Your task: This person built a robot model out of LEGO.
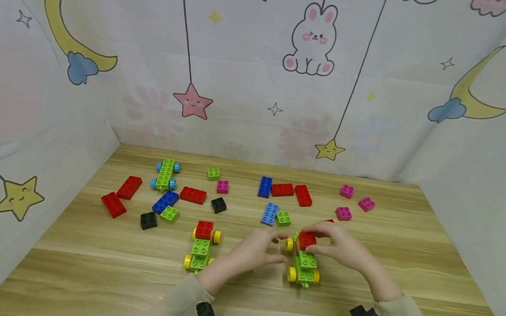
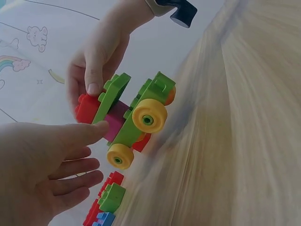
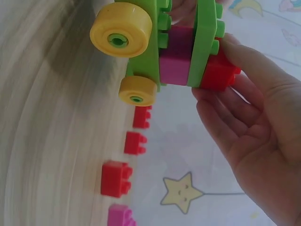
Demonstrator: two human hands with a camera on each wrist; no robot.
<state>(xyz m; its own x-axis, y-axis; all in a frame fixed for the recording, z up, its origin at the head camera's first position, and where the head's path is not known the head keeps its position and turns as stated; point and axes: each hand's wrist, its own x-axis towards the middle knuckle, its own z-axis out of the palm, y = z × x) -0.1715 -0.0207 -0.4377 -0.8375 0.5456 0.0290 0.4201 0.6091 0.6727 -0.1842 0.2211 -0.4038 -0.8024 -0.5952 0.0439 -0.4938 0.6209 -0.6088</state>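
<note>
My right hand [image 1: 340, 245] pinches the red brick [image 1: 306, 240] on top of a toy car with a green base and yellow wheels [image 1: 292, 274]. Under that brick lies a green plate [image 3: 203, 42], and a magenta brick [image 3: 176, 55] sits between plate and base. Just left of the car is my left hand [image 1: 255, 250], its fingers spread; in the left wrist view its thumb tip is close to the magenta brick [image 2: 114, 123], and whether they touch I cannot tell. A similar car [image 1: 200, 248] with a red top brick stands behind my left forearm.
Loose red, blue, green, black and magenta bricks lie across the back of the wooden table [image 1: 239, 299]. A green base with blue wheels [image 1: 166, 174] stands at the back left. Several magenta bricks, one of them nearest my right hand [image 1: 343, 213], lie at the back right. Patterned cloth surrounds the table.
</note>
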